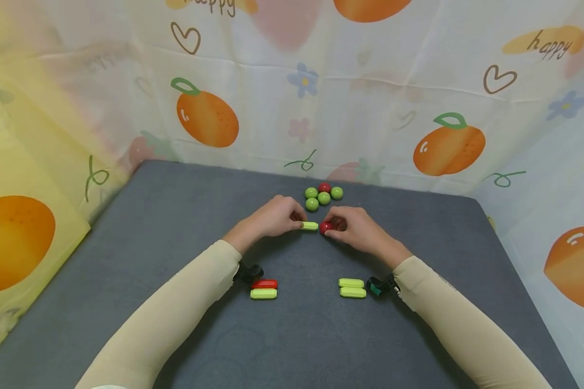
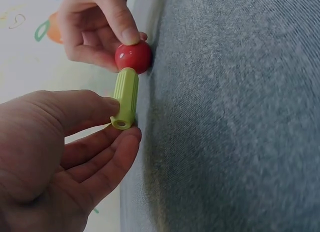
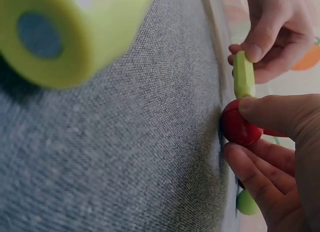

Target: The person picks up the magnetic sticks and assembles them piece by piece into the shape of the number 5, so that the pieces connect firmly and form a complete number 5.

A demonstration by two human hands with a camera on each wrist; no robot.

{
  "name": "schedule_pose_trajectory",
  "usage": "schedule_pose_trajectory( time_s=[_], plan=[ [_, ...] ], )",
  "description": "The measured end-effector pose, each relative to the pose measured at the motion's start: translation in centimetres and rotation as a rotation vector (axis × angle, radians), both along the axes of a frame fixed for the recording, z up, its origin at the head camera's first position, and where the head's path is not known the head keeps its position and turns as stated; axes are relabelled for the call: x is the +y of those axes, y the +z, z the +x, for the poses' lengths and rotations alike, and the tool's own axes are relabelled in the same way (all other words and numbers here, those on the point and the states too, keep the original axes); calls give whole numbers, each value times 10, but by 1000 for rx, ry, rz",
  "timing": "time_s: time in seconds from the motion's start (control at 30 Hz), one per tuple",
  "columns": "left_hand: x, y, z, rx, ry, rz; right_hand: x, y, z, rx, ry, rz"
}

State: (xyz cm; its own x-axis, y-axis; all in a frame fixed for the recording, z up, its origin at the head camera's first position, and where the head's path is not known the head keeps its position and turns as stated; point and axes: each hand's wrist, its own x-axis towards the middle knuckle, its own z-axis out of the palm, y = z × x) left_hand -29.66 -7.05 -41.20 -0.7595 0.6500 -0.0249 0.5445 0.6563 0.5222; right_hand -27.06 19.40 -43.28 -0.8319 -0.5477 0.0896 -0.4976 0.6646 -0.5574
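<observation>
Red ball [image 2: 134, 56] between fingers of right hand [image 1: 357, 229], parted ball-wide, pinching. Green stick [image 1: 310, 226], just left of ball, pinched in nearly closed fingers of left hand [image 1: 278, 217]. Hands face each other; forearms [image 1: 175, 307] slant in toward ball.

Balls [image 1: 325, 227]: four green, two red. Rods [image 1: 310, 226]: four yellow-green, one red.
</observation>
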Motion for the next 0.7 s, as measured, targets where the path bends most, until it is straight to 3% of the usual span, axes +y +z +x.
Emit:
schedule_pose_trajectory(
  time_s=[0.5, 0.7],
  plan=[
    [6, -6, -3, -13, 9, -13, -1, 4, -1, 10, 7, 9],
    [3, -3, -8, -6, 40, 47, -2, 3, 0, 19, 8, 7]
  ],
)
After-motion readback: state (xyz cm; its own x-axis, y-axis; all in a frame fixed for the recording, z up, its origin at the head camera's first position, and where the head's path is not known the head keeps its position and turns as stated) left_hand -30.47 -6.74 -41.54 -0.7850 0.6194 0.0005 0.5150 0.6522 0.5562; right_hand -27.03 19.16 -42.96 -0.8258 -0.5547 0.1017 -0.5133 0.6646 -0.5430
